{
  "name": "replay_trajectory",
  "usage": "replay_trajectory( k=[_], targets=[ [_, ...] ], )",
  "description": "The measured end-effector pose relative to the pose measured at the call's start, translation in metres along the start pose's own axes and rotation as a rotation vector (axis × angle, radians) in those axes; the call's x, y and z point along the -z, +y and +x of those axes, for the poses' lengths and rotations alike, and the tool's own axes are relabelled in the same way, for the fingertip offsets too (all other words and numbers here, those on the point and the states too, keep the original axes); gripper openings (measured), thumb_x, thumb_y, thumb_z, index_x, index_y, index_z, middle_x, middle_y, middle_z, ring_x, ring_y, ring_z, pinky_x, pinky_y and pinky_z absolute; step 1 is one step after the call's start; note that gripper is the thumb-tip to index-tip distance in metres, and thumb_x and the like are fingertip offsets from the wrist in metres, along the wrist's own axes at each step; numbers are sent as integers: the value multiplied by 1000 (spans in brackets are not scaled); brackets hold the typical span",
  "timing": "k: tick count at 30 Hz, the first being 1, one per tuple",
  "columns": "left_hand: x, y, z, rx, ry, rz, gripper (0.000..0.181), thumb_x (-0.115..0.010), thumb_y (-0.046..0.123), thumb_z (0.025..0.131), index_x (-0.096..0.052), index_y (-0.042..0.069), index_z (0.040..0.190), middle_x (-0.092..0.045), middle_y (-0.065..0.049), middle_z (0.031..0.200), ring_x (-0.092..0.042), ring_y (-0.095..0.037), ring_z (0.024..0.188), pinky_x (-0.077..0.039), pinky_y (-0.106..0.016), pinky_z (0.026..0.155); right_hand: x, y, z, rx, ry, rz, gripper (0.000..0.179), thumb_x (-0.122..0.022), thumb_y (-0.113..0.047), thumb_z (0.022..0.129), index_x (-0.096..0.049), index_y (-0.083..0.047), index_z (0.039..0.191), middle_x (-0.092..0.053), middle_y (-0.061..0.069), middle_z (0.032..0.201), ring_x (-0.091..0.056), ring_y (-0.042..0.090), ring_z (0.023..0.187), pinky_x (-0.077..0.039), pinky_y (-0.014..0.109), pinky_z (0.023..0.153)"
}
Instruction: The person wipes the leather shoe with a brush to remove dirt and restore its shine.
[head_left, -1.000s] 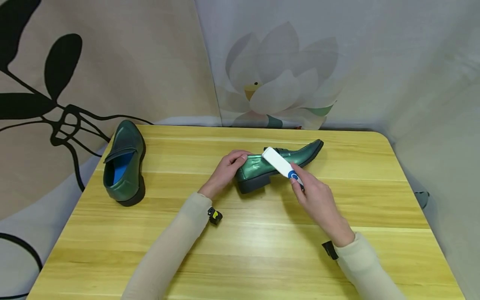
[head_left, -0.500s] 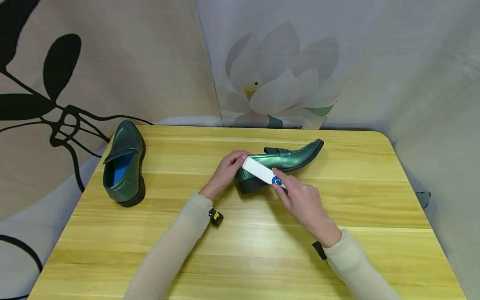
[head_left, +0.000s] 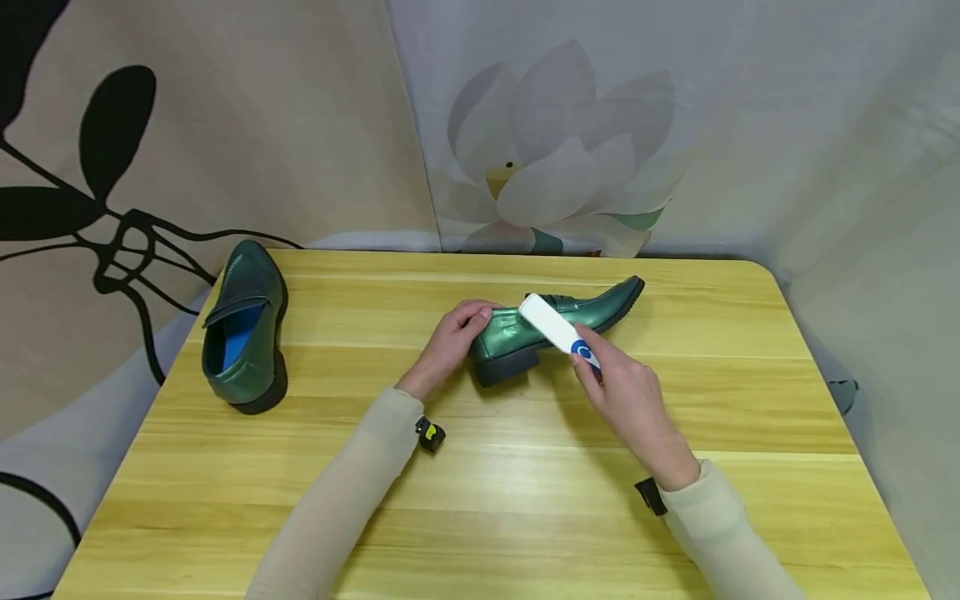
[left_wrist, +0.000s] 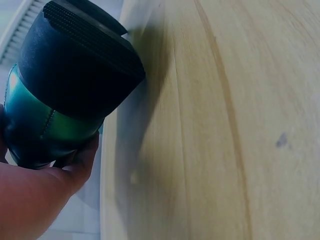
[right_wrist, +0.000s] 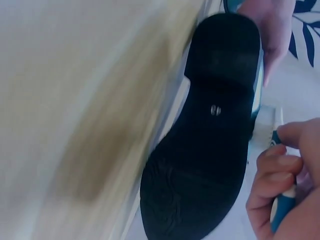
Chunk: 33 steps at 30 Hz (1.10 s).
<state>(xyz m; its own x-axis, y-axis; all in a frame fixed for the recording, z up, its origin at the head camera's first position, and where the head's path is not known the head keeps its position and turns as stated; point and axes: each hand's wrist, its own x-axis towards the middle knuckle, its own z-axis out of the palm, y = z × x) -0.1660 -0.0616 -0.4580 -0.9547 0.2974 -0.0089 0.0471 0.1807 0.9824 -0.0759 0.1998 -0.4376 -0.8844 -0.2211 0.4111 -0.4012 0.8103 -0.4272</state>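
A shiny green loafer [head_left: 504, 340] with a black sole and heel is held tilted on its side, toe toward the back right. My left hand [head_left: 450, 340] grips it at the heel opening; the left wrist view shows the thumb and fingers on the back of the loafer [left_wrist: 65, 127]. In my right hand [head_left: 626, 392] is a brush [head_left: 551, 323] with a white back and blue handle end, lying against the loafer's side near mid-length. The black sole [right_wrist: 215, 130] faces the right wrist camera, and the brush's bristles are partly hidden behind it.
The other green loafer [head_left: 247, 333], with a blue insole, stands upright at the table's left edge. The wooden table [head_left: 495, 517] has fabric hangings [head_left: 315, 108] close behind and beside it.
My right hand slid the brush left toward the loafer's heel, then back right to mid-shoe. The left hand and the loafer stayed nearly still.
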Motion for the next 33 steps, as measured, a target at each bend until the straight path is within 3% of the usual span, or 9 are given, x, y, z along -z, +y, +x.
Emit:
replay_trajectory(
  k=[4,9,13,22,26,30,33],
  targets=[
    [-1,-1,0,-7,2,-2,34,-50,20,110,-69,0,130,-60,-14,137,-51,-27,132,-36,-42,114,-9,-10,-2,101,-42,15,47,-74,-17,97,-62,-3,140,-74,21,114,-69,27,72,-55,43,52],
    [-2,-2,-1,-13,7,-4,33,-51,20,110,-69,0,130,-60,-14,137,-51,-28,131,-36,-44,114,-16,-17,-4,179,-77,18,51,-81,-24,92,-65,-10,138,-76,13,101,-68,22,71,-54,39,52],
    [-3,-1,-2,-30,-2,20,32,-54,21,109,-69,1,130,-59,-14,139,-50,-27,134,-36,-44,115,-12,-11,-5,167,-75,7,52,-80,-29,92,-66,-12,138,-75,10,93,-63,19,64,-49,36,50],
    [-1,-3,-3,-56,-32,60,31,-56,24,109,-69,8,132,-55,-10,145,-46,-24,138,-33,-47,117,7,11,-9,30,-39,-24,43,-75,-18,98,-62,0,134,-70,19,107,-65,28,73,-56,46,55],
    [-1,-2,-2,-61,-28,59,31,-56,23,109,-70,8,132,-55,-10,144,-47,-25,137,-33,-47,117,0,4,-8,96,-56,-19,41,-76,-17,96,-61,3,130,-67,17,101,-61,24,69,-54,42,52],
    [-1,-1,-3,-60,-22,70,31,-56,24,109,-70,7,131,-57,-10,142,-48,-25,135,-34,-47,115,-13,-12,-7,192,-107,-1,44,-78,-26,95,-63,0,127,-70,13,100,-62,19,70,-53,37,53],
    [0,0,-4,-61,-28,85,32,-56,26,109,-70,9,132,-57,-9,142,-49,-25,134,-36,-47,114,-18,-19,-8,208,-121,-3,43,-77,-31,95,-64,0,122,-71,11,100,-63,17,69,-53,35,53]
  ],
)
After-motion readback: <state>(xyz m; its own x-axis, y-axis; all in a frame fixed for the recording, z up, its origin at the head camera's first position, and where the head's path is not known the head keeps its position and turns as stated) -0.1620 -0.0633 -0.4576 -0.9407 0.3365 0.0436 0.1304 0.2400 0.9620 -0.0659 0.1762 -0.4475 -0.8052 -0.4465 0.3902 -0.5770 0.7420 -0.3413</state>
